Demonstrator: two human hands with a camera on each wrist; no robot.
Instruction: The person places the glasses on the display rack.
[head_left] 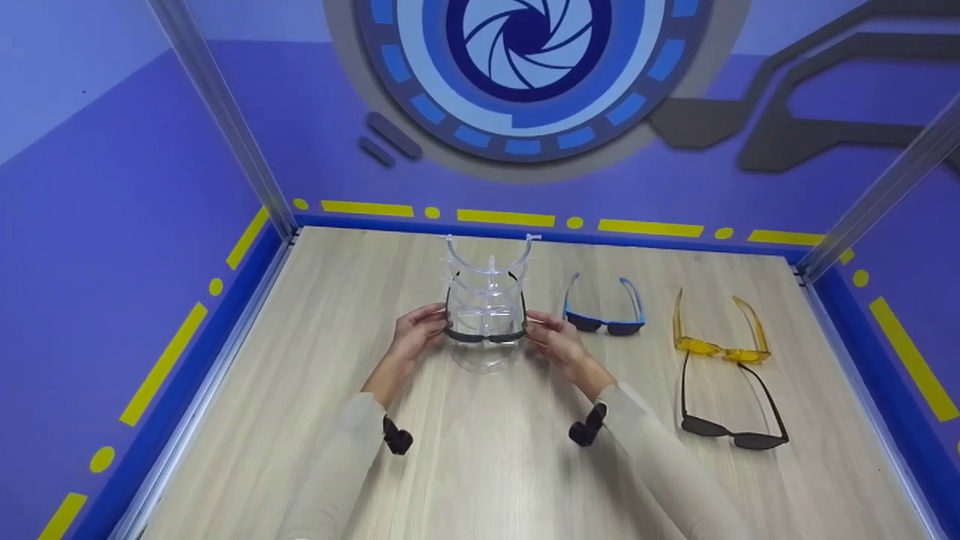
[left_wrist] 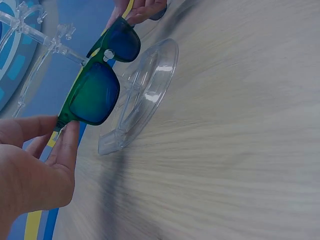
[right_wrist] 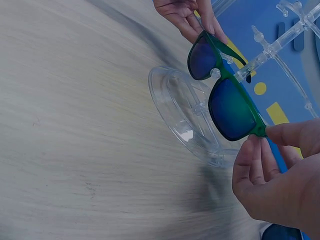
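Note:
A pair of green-framed sunglasses (left_wrist: 93, 95) with blue-green mirrored lenses sits at the lowest level of a clear plastic display stand (head_left: 491, 289). Its nose bridge lies against the end of a clear peg, and its lenses face the person. My left hand (head_left: 415, 336) pinches the left corner of the frame between thumb and fingers. At the opposite corner, my right hand (right_wrist: 285, 175) pinches the frame the same way. The stand's rounded base (left_wrist: 155, 90) shows below the lenses. In the head view the frame looks dark, and its temples point back past the stand's sides.
Right of the stand lie blue-framed sunglasses (head_left: 604, 322). Farther right are yellow glasses (head_left: 721, 349), with black sunglasses (head_left: 733, 433) just in front, their temple tips near the yellow pair. Patterned blue panels (head_left: 525, 191) border the wooden table (head_left: 480, 465) at the back and sides.

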